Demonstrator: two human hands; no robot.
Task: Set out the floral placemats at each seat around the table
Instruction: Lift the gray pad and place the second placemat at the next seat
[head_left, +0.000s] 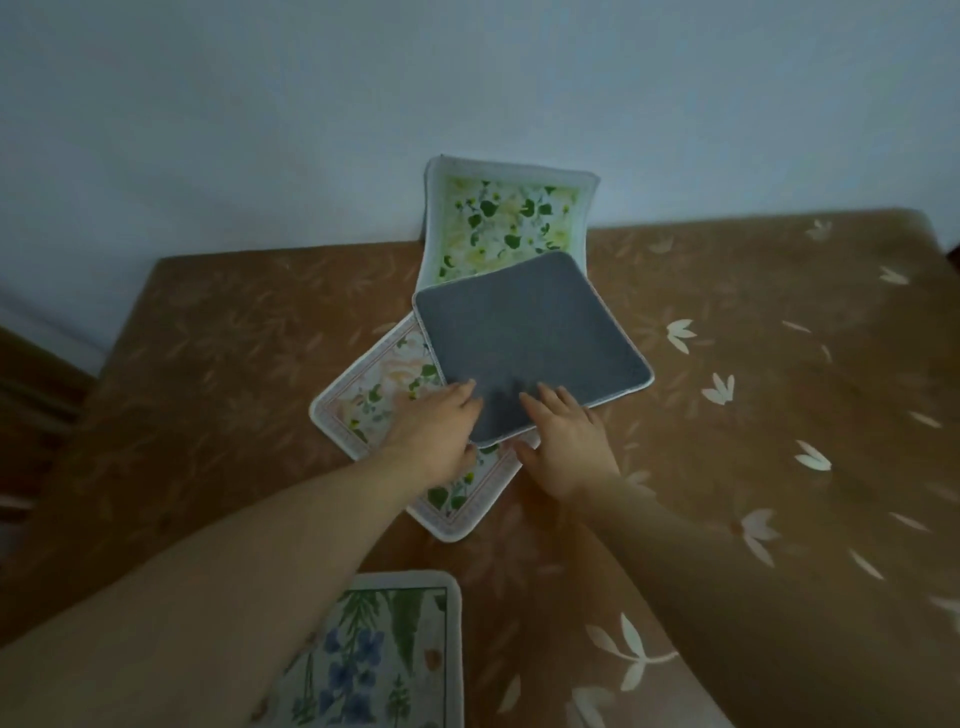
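A placemat lying grey side up (535, 338) tops a loose pile in the middle of the table. Under it lie a peach-flowered placemat (384, 384) and a green-leaved placemat (498, 218) that curls up against the wall. My left hand (436, 431) rests on the near-left corner of the grey-backed mat, fingers spread. My right hand (566, 441) lies flat on its near edge, thumb off the mat. Neither hand closes around anything. A blue-flowered placemat (395, 649) lies at the near table edge, partly hidden by my left forearm.
The table wears a brown cloth with white flowers (779, 415). A pale wall (467, 78) runs right behind it. A dark wooden piece of furniture (31, 389) stands off the left edge.
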